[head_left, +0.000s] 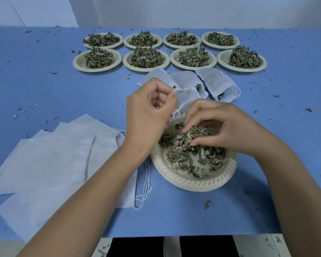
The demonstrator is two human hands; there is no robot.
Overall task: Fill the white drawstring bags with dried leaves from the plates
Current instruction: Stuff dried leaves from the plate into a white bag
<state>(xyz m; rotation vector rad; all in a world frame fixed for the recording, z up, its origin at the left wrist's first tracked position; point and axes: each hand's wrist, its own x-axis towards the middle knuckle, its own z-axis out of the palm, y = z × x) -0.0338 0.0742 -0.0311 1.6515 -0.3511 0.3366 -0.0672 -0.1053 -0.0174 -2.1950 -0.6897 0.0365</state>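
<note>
Bags, white and flat, lie stacked at the left of the blue bench, their drawstrings trailing toward the middle. Just right of them, the left hand pinches the rim of an open bag between thumb and curled fingers, holding its mouth over the far edge of the near plate. Leaves cover that plate. The right hand reaches in from the right, its fingers closed around a clump of them beside the bag's mouth. Beyond the hands, stuffed bags lie side by side, leaves showing at their mouths. Eight heaped plates stand in two rows at the back. Leaf bits speckle the bench.
</note>
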